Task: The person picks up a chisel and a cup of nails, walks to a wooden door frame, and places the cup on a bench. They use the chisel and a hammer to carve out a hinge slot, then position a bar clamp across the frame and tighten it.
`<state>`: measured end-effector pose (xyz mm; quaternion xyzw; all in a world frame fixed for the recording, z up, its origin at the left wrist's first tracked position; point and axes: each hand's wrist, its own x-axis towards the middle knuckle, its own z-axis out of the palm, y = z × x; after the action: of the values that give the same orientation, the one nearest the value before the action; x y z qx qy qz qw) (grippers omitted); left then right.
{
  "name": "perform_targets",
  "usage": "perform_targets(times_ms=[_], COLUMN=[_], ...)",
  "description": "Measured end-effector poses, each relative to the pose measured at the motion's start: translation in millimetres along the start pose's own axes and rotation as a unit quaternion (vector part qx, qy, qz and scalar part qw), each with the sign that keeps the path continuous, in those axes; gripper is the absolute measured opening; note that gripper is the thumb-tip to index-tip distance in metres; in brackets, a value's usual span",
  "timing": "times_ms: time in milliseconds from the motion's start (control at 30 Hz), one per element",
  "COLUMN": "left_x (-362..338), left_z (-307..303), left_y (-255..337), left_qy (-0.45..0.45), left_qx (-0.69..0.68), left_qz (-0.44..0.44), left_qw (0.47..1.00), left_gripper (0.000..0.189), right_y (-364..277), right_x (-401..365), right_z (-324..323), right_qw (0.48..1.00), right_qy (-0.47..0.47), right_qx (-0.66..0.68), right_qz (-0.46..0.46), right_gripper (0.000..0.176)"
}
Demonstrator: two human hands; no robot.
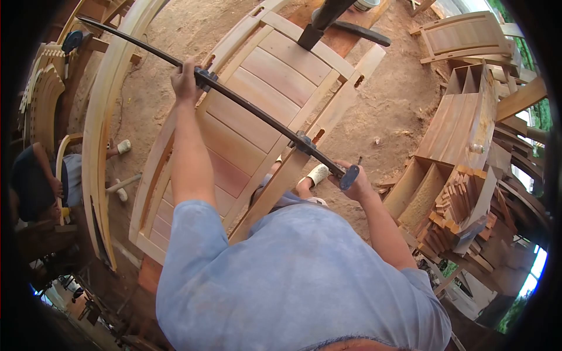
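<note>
A long black bar clamp (pixel 253 109) lies diagonally across a pale slatted wooden panel (pixel 243 126). My left hand (pixel 185 85) is closed round the bar at the far side, right beside a clamp jaw (pixel 205 78). At the near end, my right hand (pixel 359 186) grips the clamp by its screw end, just behind the dark round end piece (pixel 349 177). The second jaw (pixel 302 142) sits at the panel's right-hand rail (pixel 321 133), where a slot shows. A second dark clamp (pixel 319 29) stands over the panel's far end.
A long curved beam (pixel 100 111) runs along the left. Beyond it a person (pixel 44 178) sits with a curved wooden piece. Wooden boxes (pixel 453 126) and stacked offcuts (pixel 462 202) line the right side, with another slatted panel (pixel 465 38) behind. Sawdust covers the ground (pixel 392 111).
</note>
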<state>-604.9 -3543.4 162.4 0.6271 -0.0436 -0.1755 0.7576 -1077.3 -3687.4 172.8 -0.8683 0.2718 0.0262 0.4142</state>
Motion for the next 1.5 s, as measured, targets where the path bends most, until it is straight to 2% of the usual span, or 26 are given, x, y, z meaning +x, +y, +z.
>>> perform_targets(times_ms=[67,300,367,533,700,800,867,1000,1200,1300,1333,1367,1400,1467,1500], left_x=[6,3,-1,-6,-8,-6,-1,-2,1,7,2,-8,-25,-75,-128], left_z=[-2,-10,-6,-3,1,-1,-3,-3,-3,-11,-7,1,8,40,88], left_y=[-5,-10,-9,0,3,0,-3,-3,-6,-11,-9,-4,-2,7,25], left_qy=[0.008,-0.001,-0.02,-0.023,-0.007,-0.007,-0.003,-0.002,-0.002,-0.004,0.095,0.191,0.304,0.214,0.128], left_qx=[0.04,0.032,-0.037,0.01,0.023,0.052,0.048,0.034,0.002,0.06,0.235,0.4,0.5,0.4,0.372], left_qz=[0.035,0.04,0.046,0.009,0.009,0.01,0.006,0.002,0.003,0.025,0.104,0.174,0.143,0.311,0.35], left_qw=[0.999,0.999,0.998,1.0,1.0,0.999,0.999,0.999,1.0,0.998,0.962,0.88,0.798,0.835,0.85], left_gripper=[0.029,0.032,0.032,0.044,0.043,0.041,0.037,0.035,0.036,0.044,0.048,0.053,0.053,0.048,0.046], right_y=[-4,1,-6,-7,-11,-3,1,-4,3,-3,-5,-8,-12,-4,2], right_x=[0,0,2,-2,-1,-2,-1,-1,5,7,7,6,6,5,5], right_z=[-1,3,-2,0,-2,-2,1,-3,-6,-11,-11,-12,-16,-10,-7], right_qw=[1.0,1.0,1.0,1.0,1.0,0.999,1.0,1.0,1.0,1.0,0.999,0.998,0.999,0.999,0.999], right_qy=[0.018,0.023,0.023,0.025,0.018,-0.025,0.0,0.002,0.001,-0.017,-0.017,-0.017,-0.018,-0.008,0.0], right_qx=[0.016,-0.011,0.002,0.003,-0.001,-0.002,-0.006,-0.008,-0.01,-0.018,-0.031,-0.044,-0.033,-0.036,-0.04], right_qz=[-0.003,-0.012,-0.01,0.001,0.019,0.024,-0.024,0.0,0.005,0.012,0.028,0.045,0.039,0.023,0.014], right_gripper=[0.039,0.04,0.042,0.04,0.038,0.041,0.042,0.042,0.038,0.036,0.036,0.036,0.037,0.036,0.034])
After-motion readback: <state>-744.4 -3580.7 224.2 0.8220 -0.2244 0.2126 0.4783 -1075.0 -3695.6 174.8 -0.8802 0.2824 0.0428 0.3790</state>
